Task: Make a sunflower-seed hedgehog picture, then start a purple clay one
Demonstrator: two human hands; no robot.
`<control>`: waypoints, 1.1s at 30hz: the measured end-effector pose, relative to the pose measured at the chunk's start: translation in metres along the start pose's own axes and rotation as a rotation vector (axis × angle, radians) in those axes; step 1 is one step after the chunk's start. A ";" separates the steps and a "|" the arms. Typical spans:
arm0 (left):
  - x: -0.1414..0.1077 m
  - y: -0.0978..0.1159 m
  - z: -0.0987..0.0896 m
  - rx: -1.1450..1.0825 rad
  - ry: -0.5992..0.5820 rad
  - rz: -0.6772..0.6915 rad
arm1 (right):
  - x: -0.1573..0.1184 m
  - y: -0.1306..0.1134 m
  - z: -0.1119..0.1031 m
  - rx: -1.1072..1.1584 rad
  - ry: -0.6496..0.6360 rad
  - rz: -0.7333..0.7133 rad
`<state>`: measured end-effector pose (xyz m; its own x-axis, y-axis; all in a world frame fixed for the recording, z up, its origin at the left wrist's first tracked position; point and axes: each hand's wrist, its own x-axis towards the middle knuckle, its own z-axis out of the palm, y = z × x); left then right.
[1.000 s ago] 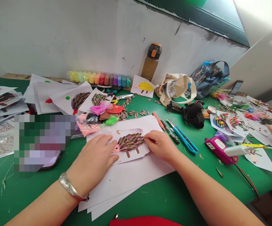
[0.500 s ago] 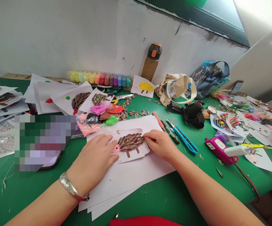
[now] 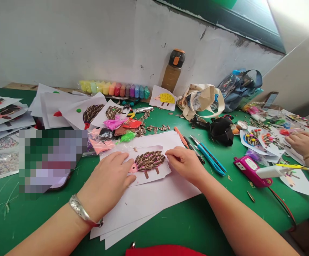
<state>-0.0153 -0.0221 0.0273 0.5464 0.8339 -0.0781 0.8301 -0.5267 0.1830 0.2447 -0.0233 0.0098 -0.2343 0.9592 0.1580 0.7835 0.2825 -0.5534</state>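
A hedgehog picture (image 3: 149,161) made of striped sunflower seeds over pink clay, with brown legs and a pink face, lies on a small white card (image 3: 141,179). My left hand (image 3: 114,176) rests flat at the card's left side, fingers stretched out beside the hedgehog's face. At the right end, just off the seeds, is my right hand (image 3: 183,163), thumb and fingers pinched together. Whatever may be between those fingertips is hidden. Under the card is a stack of white paper sheets (image 3: 133,209).
Loose sunflower seeds (image 3: 157,128) and bagged clay (image 3: 121,126) lie behind the sheets. A blue cutter (image 3: 209,156) and a pink glue gun (image 3: 252,170) are to the right, a phone (image 3: 63,160) to the left. Another person's hand (image 3: 306,142) is at far right.
My right fingertips have moved slightly away from the seeds at the hedgehog's right end. My left hand stays put. The other person's hand has come further into view.
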 end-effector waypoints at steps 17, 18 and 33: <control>-0.001 0.000 0.001 -0.020 0.029 -0.010 | -0.007 -0.016 0.006 -0.049 -0.118 -0.113; -0.002 0.000 0.002 -0.021 0.031 -0.009 | -0.007 -0.016 0.007 -0.046 -0.119 -0.111; -0.001 0.003 -0.004 -0.020 0.002 -0.001 | 0.005 0.012 0.002 0.072 0.015 0.076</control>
<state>-0.0139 -0.0244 0.0316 0.5455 0.8346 -0.0768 0.8281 -0.5227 0.2023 0.2522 -0.0151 0.0020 -0.1665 0.9781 0.1248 0.7553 0.2079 -0.6215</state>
